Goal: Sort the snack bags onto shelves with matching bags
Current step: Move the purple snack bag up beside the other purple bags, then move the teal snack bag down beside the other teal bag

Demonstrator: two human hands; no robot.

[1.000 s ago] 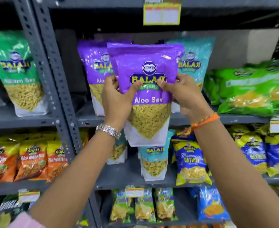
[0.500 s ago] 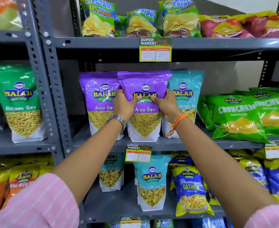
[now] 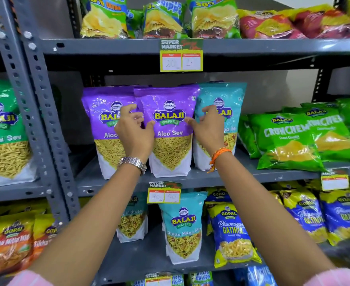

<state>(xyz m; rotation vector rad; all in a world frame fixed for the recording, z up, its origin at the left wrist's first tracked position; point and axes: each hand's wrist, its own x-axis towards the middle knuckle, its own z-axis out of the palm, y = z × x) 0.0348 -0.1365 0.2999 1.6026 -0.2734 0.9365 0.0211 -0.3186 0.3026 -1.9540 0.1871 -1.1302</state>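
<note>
A purple Aloo Sev bag (image 3: 170, 129) stands upright on the grey middle shelf (image 3: 211, 177). A second purple Aloo Sev bag (image 3: 102, 124) stands to its left and a teal Balaji bag (image 3: 230, 100) to its right. My left hand (image 3: 133, 133) hovers at the standing bag's left edge, fingers apart, holding nothing. Spread in the same way, my right hand (image 3: 208, 129) is at the bag's right edge, in front of the teal bag. Both hands look just off the bag.
Green Crunchem bags (image 3: 294, 141) lie at the right of the same shelf. Chip bags (image 3: 159, 19) fill the shelf above. Below stand another teal Balaji bag (image 3: 183, 228) and blue Gopal Gathiya bags (image 3: 232, 234). A green Ratlami Sev bag (image 3: 2, 131) and orange Gopal bags (image 3: 11, 242) sit in the left bay.
The purple bag went from held in the air to standing on the shelf beside its match. Both hands have let go of it and opened.
</note>
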